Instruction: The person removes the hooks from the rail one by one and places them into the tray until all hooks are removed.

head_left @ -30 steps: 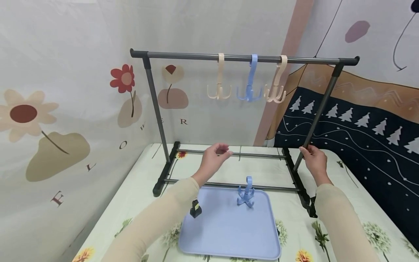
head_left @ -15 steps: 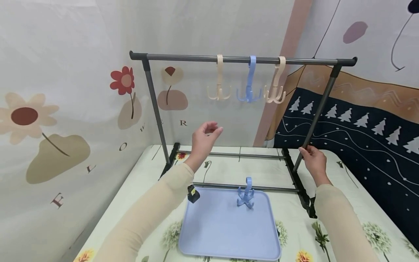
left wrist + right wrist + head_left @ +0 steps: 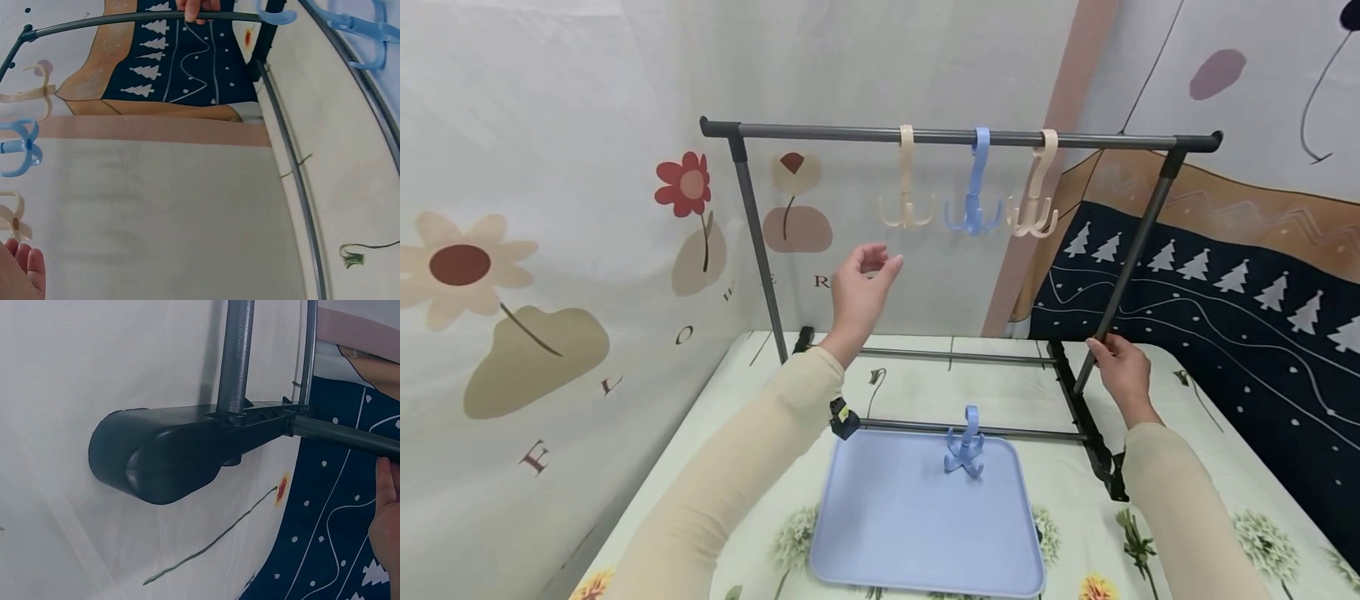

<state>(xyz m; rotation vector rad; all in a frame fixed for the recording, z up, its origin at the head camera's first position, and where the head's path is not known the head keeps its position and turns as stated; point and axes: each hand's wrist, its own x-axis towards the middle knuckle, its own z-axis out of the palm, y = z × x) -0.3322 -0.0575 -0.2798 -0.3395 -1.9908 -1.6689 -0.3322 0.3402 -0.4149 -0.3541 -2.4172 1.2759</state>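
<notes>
The left hand (image 3: 859,296) is raised below the leftmost beige hook (image 3: 907,179), fingers loosely bent and holding nothing; the left wrist view shows its fingertips near a beige hook (image 3: 14,219). The right hand (image 3: 1122,375) grips the lower part of the rack's right upright (image 3: 1131,258), also seen in the right wrist view, where the hand (image 3: 389,531) touches the dark tube (image 3: 344,434). A blue hook (image 3: 975,183) and another beige hook (image 3: 1036,187) hang from the top bar (image 3: 820,132). One more blue hook (image 3: 966,450) lies at the back of the blue tray (image 3: 925,525).
The dark rack stands on a floral cloth (image 3: 760,525), with its lower bars (image 3: 1037,433) behind the tray. A pale printed curtain (image 3: 587,167) is at the left and back, and a navy printed one (image 3: 1225,333) at the right.
The left hand has risen and moved left, from above the lower bars to below the hanging hooks. The right hand keeps its grip on the upright.
</notes>
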